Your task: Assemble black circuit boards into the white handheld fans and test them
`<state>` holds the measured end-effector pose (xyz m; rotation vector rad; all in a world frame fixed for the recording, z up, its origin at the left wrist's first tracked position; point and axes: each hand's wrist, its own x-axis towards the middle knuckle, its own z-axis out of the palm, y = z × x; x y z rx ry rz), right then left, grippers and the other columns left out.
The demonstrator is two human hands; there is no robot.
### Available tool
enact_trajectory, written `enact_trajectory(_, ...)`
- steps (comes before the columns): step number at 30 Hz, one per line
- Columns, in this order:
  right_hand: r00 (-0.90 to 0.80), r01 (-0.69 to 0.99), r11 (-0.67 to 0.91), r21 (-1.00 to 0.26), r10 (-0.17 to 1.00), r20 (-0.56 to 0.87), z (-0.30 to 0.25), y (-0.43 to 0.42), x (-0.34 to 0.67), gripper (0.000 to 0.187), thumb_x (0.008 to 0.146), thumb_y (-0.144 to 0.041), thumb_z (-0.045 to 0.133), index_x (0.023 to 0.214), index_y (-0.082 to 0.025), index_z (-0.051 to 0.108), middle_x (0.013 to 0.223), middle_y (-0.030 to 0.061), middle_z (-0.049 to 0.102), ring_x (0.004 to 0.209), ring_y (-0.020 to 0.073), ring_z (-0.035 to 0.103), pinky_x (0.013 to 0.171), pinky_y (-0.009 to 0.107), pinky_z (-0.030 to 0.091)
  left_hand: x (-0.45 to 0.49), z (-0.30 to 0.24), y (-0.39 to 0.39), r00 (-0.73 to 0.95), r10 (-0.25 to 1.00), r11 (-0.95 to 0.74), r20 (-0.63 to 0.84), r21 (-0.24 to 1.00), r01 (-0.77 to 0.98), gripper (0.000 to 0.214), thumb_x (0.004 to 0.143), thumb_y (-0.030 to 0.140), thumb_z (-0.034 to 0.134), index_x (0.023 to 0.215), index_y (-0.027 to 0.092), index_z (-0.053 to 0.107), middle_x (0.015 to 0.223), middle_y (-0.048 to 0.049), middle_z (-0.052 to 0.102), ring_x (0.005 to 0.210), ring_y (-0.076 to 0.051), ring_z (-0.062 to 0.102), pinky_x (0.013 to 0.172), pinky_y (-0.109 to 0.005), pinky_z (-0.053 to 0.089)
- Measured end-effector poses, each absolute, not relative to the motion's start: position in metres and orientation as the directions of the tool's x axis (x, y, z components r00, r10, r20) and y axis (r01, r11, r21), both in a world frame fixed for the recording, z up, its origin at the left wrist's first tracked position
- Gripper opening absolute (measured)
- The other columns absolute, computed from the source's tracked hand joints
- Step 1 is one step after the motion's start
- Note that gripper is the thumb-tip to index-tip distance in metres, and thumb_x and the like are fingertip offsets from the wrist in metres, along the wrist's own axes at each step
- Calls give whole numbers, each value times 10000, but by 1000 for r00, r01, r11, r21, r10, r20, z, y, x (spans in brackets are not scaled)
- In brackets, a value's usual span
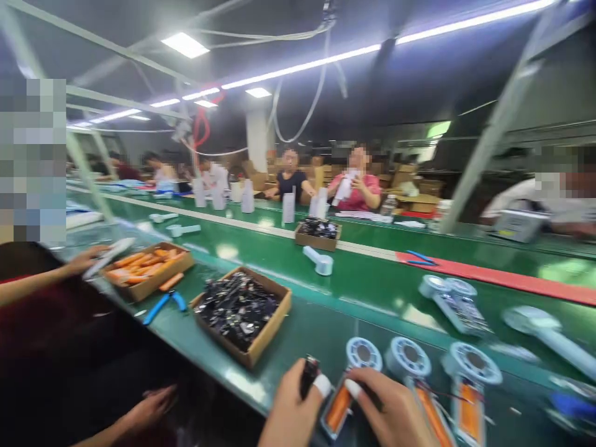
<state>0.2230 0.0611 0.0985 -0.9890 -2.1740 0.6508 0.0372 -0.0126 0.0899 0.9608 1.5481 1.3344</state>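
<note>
Left hand (289,406) grasps a small black part (309,376) between thumb and taped finger. Further left of that hand, a cardboard tray of black parts (237,310) sits on the green conveyor belt (326,316). Between the hands lies an open handheld fan (363,354), its orange battery (338,406) showing. Right hand (391,410) curls against the fan's handle; whether it grips, I cannot tell. Right of that hand lie two more open fans (470,366).

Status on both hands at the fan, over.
Left grip pinching small black part. Right grip on handheld fan body, orange insert showing. Next fan body close on the right.
</note>
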Motion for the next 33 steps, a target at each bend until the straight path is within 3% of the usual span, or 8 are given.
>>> enact_trajectory(4, -440, 454, 448, -770, 864, 244, 108, 54, 214, 327, 984, -402, 469, 1045, -245, 750, 1044, 68, 755, 993, 256, 699, 892, 327, 531, 28, 93, -3, -199, 977, 105, -72, 981, 163, 312, 864, 499, 566, 844, 189, 600, 612, 36, 581, 573, -164, 546, 564, -258, 410)
enact_trajectory(10, -395, 300, 241, -923, 912, 110, 95, 51, 217, 348, 958, -418, 512, 1098, -185, 729, 920, 75, 746, 750, 217, 683, 722, 313, 540, 34, 113, -4, -128, 992, 41, 15, 902, 429, 193, 865, 344, 543, 898, 197, 664, 863, -27, 683, 838, -224, 634, 769, -293, 453)
enact_trajectory(12, -383, 230, 194, -953, 919, 95, 95, 50, 215, 327, 950, -391, 528, 1097, -170, 719, 892, 66, 742, 718, 202, 672, 696, 299, 536, 41, 114, -2, -142, 989, 34, 36, 887, 461, 186, 840, 324, 568, 924, 205, 683, 869, -28, 673, 814, -222, 631, 745, -291, 456)
enact_trajectory(17, -365, 362, 323, -874, 912, 185, 102, 45, 214, 251, 966, -298, 509, 1083, -218, 716, 898, 41, 743, 816, 213, 690, 740, 295, 518, 49, 104, 4, -54, 991, -67, 120, 812, 579, 144, 830, 243, 565, 870, 226, 702, 825, -26, 668, 743, -206, 605, 681, -275, 405)
enact_trajectory(21, -418, 523, 493, -695, 859, 294, 114, 46, 222, 322, 938, -151, 454, 1098, -243, 718, 1037, 54, 737, 968, 238, 679, 868, 337, 499, 41, 98, 8, -77, 990, -57, 116, 841, 538, 227, 888, 303, 508, 839, 213, 710, 823, -39, 701, 795, -225, 633, 727, -280, 411)
enact_trajectory(26, -467, 495, 473, -729, 852, 236, 129, 44, 228, 359, 908, -98, 465, 1116, -259, 708, 1125, 33, 714, 1067, 218, 651, 946, 324, 474, 36, 90, 7, -58, 997, 70, -54, 940, 333, 324, 834, 458, 574, 760, 164, 687, 710, -14, 636, 724, -211, 548, 650, -263, 384)
enact_trajectory(31, -516, 524, 461, -716, 841, 164, 119, 31, 215, 388, 830, -69, 506, 1136, -233, 679, 1029, 37, 720, 950, 223, 674, 807, 295, 498, 48, 87, -4, -91, 983, 166, -158, 982, 86, 399, 776, 545, 643, 785, 147, 672, 554, 69, 421, 512, -108, 330, 517, -233, 268)
enact_trajectory(33, -509, 551, 472, -689, 844, 170, 110, 26, 210, 435, 788, -63, 528, 1179, -204, 655, 1007, 59, 714, 905, 234, 676, 768, 299, 500, 51, 89, -8, -92, 975, 204, -201, 979, 25, 487, 716, 630, 684, 779, 148, 661, 530, 79, 402, 499, -104, 321, 502, -229, 252)
